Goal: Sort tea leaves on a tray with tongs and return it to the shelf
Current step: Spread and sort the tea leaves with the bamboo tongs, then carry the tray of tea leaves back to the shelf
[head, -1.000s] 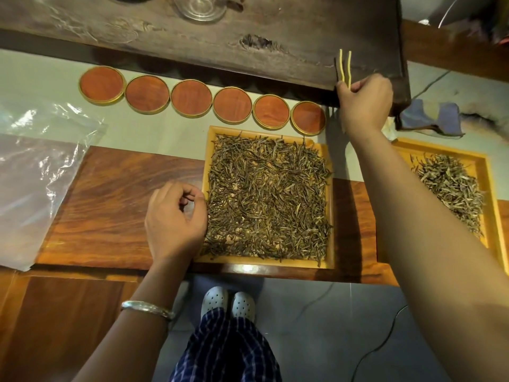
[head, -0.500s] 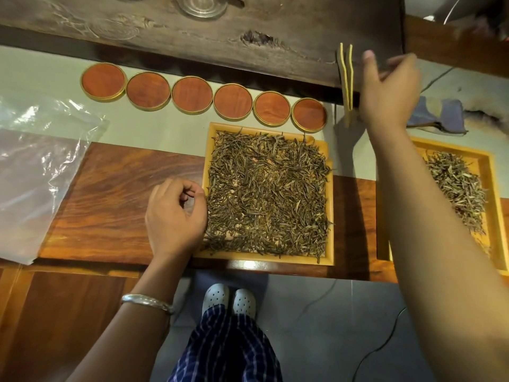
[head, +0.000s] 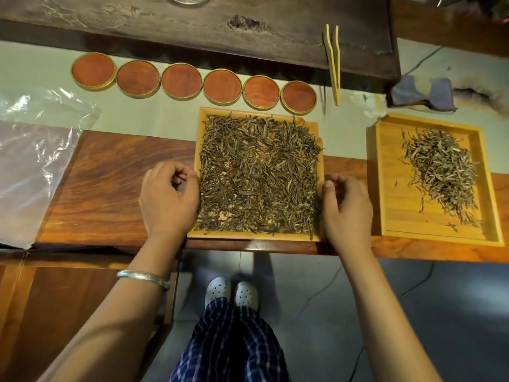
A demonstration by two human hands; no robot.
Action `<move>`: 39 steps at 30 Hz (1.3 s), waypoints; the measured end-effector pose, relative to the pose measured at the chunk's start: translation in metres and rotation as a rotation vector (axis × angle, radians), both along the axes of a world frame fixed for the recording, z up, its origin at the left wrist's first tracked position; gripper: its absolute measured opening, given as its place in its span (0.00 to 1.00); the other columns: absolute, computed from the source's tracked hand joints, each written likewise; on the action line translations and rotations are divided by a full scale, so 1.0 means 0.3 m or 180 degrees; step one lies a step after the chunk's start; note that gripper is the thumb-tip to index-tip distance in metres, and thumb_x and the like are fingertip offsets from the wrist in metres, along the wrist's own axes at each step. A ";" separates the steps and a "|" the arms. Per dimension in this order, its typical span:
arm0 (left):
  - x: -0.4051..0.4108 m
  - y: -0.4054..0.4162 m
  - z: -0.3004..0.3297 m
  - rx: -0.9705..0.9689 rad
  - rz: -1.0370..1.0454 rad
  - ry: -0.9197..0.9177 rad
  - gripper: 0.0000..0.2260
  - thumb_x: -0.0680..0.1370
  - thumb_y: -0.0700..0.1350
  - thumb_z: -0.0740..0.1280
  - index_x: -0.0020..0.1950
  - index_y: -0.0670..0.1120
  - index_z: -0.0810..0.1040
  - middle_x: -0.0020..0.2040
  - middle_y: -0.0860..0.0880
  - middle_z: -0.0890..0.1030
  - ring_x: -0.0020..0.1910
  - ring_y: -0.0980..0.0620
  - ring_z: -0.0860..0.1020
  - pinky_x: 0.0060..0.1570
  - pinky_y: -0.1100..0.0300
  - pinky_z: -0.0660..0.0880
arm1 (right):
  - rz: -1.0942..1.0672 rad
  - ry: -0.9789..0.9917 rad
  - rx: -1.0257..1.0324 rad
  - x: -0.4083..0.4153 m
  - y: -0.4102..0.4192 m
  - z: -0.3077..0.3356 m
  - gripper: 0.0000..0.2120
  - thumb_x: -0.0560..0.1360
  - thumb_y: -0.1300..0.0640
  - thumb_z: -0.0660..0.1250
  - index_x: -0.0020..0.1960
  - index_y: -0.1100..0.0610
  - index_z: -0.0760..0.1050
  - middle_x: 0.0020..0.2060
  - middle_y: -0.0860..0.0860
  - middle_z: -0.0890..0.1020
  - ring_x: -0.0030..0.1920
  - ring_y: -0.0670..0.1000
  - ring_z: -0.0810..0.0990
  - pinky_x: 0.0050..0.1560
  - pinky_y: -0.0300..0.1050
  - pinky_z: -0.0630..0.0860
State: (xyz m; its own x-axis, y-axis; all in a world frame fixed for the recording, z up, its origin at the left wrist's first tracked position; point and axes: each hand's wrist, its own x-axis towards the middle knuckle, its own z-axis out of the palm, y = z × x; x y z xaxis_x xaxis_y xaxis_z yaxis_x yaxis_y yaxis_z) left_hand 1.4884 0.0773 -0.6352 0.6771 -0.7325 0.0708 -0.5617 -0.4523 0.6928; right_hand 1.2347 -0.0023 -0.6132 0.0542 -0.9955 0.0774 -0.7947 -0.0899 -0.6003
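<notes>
A square yellow wooden tray (head: 256, 235) sits at the front edge of the reddish table, covered with dark tea leaves (head: 259, 175). My left hand (head: 168, 199) curls against the tray's left rim, and my right hand (head: 347, 208) holds the right rim with its thumb on the edge. The yellow tongs (head: 334, 64) lean alone against the dark wooden slab (head: 192, 26) behind the tray, to the right. A second yellow tray (head: 391, 188) on the right holds a smaller heap of paler leaves (head: 443, 172).
Several round red-brown coasters (head: 181, 81) form a row just behind the middle tray. A clear plastic bag (head: 30, 166) lies at the left and a blue-grey cloth (head: 424, 92) at the back right. Below the table edge are my feet and a floor cable.
My right hand let go of the tongs, leaving them leaning against the slab, and came down to the middle tray's right rim. My left hand stayed at the left rim.
</notes>
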 end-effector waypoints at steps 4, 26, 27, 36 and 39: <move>0.000 0.002 -0.001 -0.0074 -0.0047 -0.0055 0.03 0.75 0.44 0.64 0.42 0.48 0.77 0.41 0.52 0.76 0.44 0.49 0.73 0.42 0.62 0.60 | 0.0044 0.0012 0.0141 -0.002 -0.026 -0.019 0.13 0.79 0.57 0.62 0.58 0.61 0.79 0.51 0.58 0.81 0.53 0.55 0.76 0.45 0.34 0.61; 0.057 0.017 0.079 -0.0381 -0.0252 0.0729 0.06 0.77 0.45 0.67 0.50 0.49 0.83 0.46 0.51 0.82 0.44 0.56 0.78 0.47 0.63 0.72 | -0.0399 -0.2260 0.1700 0.007 -0.058 0.061 0.08 0.77 0.62 0.65 0.46 0.54 0.82 0.41 0.48 0.86 0.46 0.46 0.84 0.48 0.39 0.79; 0.060 0.016 0.091 -0.0439 -0.0247 0.0873 0.05 0.77 0.44 0.67 0.51 0.49 0.82 0.47 0.50 0.82 0.43 0.59 0.78 0.47 0.66 0.73 | -0.0369 -0.2416 0.1746 0.008 -0.054 0.067 0.08 0.78 0.62 0.64 0.46 0.55 0.81 0.40 0.48 0.86 0.45 0.45 0.84 0.45 0.38 0.79; 0.117 0.067 0.247 -0.0897 -0.0048 0.1584 0.05 0.77 0.36 0.66 0.48 0.43 0.80 0.42 0.56 0.81 0.38 0.70 0.77 0.41 0.77 0.70 | -0.0017 -0.3062 0.1854 0.074 -0.040 0.222 0.08 0.79 0.63 0.61 0.54 0.63 0.78 0.40 0.51 0.85 0.42 0.46 0.83 0.40 0.38 0.79; 0.182 0.116 0.338 -0.1072 0.0160 0.1971 0.08 0.77 0.37 0.66 0.43 0.48 0.80 0.35 0.60 0.83 0.35 0.66 0.78 0.36 0.72 0.74 | 0.0146 -0.2894 0.1847 0.147 -0.032 0.302 0.09 0.79 0.63 0.61 0.54 0.63 0.79 0.38 0.51 0.86 0.39 0.46 0.84 0.40 0.39 0.80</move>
